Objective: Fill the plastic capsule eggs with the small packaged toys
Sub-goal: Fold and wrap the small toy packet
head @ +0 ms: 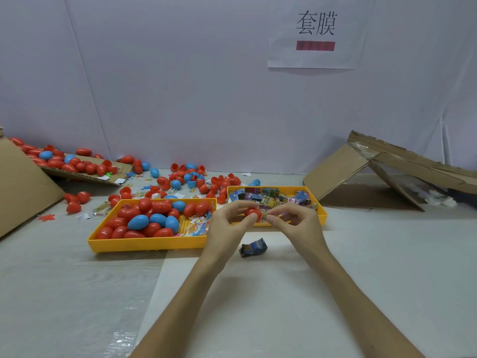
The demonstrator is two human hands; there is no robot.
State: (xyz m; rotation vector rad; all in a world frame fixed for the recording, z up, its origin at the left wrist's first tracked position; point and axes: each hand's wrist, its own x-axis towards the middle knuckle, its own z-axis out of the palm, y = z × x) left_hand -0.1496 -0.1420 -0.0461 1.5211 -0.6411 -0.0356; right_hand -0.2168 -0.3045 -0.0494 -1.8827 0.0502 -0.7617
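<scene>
Head view: the left hand [227, 220] pinches a red egg [251, 212], and the right hand [294, 219] pinches a toy [263, 215] beside it. If the egg tips, the toy could slip and drop.

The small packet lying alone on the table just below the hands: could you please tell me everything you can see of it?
The packet is a small, crumpled wrapper of glossy-looking printed film, mostly blue with dark and white patches; its print is unreadable. It lies tilted on the pale table, nearer the person than the left yellow tray and right yellow tray. Only the table touches it; the left hand and right hand are apart from it.
</scene>
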